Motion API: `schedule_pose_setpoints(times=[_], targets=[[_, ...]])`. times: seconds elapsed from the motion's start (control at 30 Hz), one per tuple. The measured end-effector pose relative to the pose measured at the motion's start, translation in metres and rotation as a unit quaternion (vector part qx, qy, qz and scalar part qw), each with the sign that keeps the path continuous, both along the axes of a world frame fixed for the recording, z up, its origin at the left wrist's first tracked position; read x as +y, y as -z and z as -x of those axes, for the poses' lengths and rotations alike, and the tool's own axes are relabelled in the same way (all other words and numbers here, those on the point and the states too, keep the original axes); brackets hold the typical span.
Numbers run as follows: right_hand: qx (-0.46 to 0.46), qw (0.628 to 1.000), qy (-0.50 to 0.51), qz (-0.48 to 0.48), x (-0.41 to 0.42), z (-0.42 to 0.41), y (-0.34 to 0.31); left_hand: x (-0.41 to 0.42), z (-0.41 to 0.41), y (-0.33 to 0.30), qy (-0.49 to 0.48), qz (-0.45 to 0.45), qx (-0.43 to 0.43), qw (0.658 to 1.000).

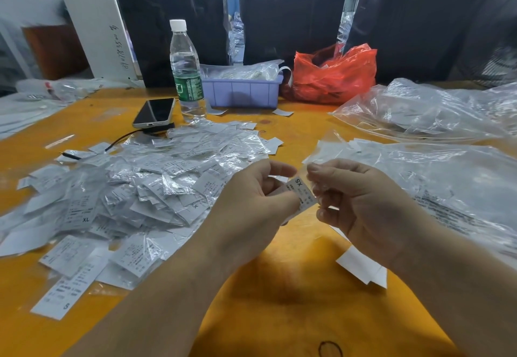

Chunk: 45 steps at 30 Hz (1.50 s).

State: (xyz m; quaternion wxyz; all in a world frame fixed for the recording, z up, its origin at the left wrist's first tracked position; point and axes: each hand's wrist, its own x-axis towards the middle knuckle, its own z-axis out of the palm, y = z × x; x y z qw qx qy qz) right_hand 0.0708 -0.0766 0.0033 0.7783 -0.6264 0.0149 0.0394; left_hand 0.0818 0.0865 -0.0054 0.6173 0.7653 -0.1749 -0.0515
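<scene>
1. Currently both hands are raised just over the orange surface (279, 286), close together at centre
2. Left hand (251, 191): fingers curled, thumb and forefinger pinching a white label (300, 191) marked XS by its left edge
3. Right hand (355, 197): fingers curled, pinching a small clear sleeve (319, 155); crinkled film shows at the fingertips and rises above the thumb
4. Label position: held in the air in the gap between the two hands, touching both, not resting on the surface
5. Key relation: the label's long axis runs steeply, XS end uppermost beside the right thumb, lower end toward the person. The sleeve lies immediately right of it, so the feed goes left to right. Whether the sleeve mouth is open cannot be told
6. Judgement: label about to go into the sleeve; the left hand would drive, the right would steady
7. Around: heap of bagged labels (140, 189) to the left, loose clear bags (447, 183) to the right
</scene>
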Motion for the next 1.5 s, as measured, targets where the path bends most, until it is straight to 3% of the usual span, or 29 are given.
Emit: schedule_pose_setpoints(times=[0.5, 1.07, 1.5], targets=[[-0.003, 0.999, -0.011, 0.043, 0.0005, 0.0003, 0.001, -0.0011, 0.0013, -0.0025, 0.012, -0.002, 0.01, 1.0], [0.003, 0.995, -0.046, 0.086, 0.0006, 0.0015, 0.0007, 0.0024, -0.0004, -0.0037, -0.048, 0.006, -0.007, 0.999], [-0.012, 0.999, -0.014, 0.049, -0.0011, -0.0003, -0.0003, 0.0016, 0.0, -0.0056, -0.066, -0.005, 0.009, 0.998]])
